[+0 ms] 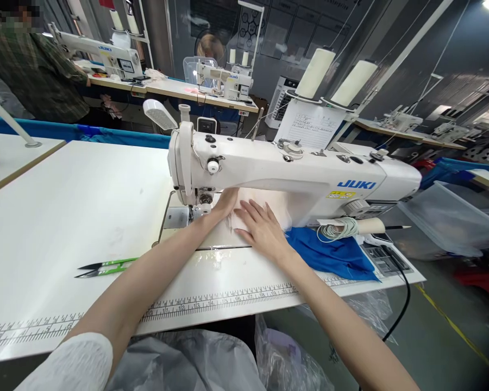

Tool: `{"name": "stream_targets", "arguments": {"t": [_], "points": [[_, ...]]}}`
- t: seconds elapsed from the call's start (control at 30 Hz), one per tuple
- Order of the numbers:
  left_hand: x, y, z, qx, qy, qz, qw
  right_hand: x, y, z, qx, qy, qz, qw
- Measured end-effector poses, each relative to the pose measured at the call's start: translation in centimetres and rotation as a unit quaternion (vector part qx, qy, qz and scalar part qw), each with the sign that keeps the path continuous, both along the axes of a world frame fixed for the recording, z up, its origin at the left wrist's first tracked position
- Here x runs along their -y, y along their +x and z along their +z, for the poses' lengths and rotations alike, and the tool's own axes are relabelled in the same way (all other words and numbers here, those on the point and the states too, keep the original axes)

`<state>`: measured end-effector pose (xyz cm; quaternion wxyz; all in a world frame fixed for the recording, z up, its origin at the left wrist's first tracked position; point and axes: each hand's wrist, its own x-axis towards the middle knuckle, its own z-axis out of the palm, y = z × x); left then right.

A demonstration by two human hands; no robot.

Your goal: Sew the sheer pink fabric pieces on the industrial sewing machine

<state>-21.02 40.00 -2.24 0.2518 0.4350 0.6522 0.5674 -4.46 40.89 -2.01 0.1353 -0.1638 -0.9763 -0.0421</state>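
A white JUKI sewing machine stands before me. Under its arm lies a sheer pale fabric. My right hand rests flat on this fabric, palm down, fingers stretched and apart. My left hand reaches in beside the needle area, just right of the presser foot; its fingers are hidden behind the machine's arm, so their grip cannot be seen. Green thread snips lie on the table, left of my left forearm. A blue cloth lies to the right of my right hand.
The white table has a printed ruler along its front edge. A coil of cord and a cone of thread sit under the machine's right end. Clear plastic bins stand at right. A person is far left.
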Motion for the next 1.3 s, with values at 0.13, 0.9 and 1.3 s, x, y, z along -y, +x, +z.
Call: {"name": "stream_targets", "arguments": {"t": [0.13, 0.9, 1.3], "points": [[0.1, 1.1, 0.8, -0.049, 0.027, -0.043, 0.998, 0.6, -1.3, -0.2, -0.004, 0.002, -0.059, 0.998], [12.7, 4.2, 0.3, -0.404, -0.049, -0.191, 0.893, 3.7, 6.2, 0.7, -0.343, -0.115, -0.032, 0.932], [28.5, -5.3, 0.0, -0.570, 0.047, -0.110, 0.813, 10.3, 2.0, -1.2, -0.234, -0.049, 0.024, 0.971]]}}
